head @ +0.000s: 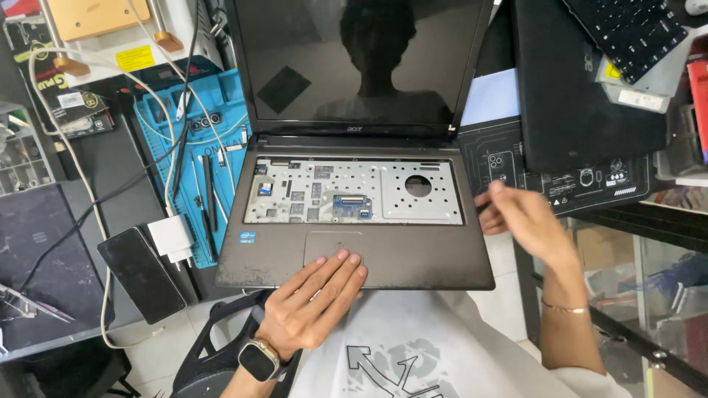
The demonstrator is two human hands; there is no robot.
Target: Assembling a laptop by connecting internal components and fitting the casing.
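Open laptop [354, 214] sits at centre, front edge nearest the person, dark screen upright and reflecting a silhouette. Keyboard removed: bare metal tray [354, 193] exposed, with ribbon connectors, small chips and 1 round hole at right. Palm rest brown and scuffed, touchpad [332, 247] just below the tray.

Left hand [313, 298] lies flat on the palm rest, fingers together and extended, tips touching the touchpad's lower edge; holds nothing. Smartwatch [259, 360] on that wrist.

Right hand [523, 217] hovers just off the laptop's right edge, blurred; fingers loosely curled, cannot tell whether it pinches anything. Thin bracelet [564, 308] on that wrist.

Left of the laptop: blue repair mat [166, 121] with screwdrivers and tweezers, white charger block [171, 237] with cable, black smartphone [141, 274] lying face up on the table [110, 184]. Right of the laptop: a second closed black laptop [582, 88], with a loose black keyboard [634, 29] resting on top at the upper right corner.
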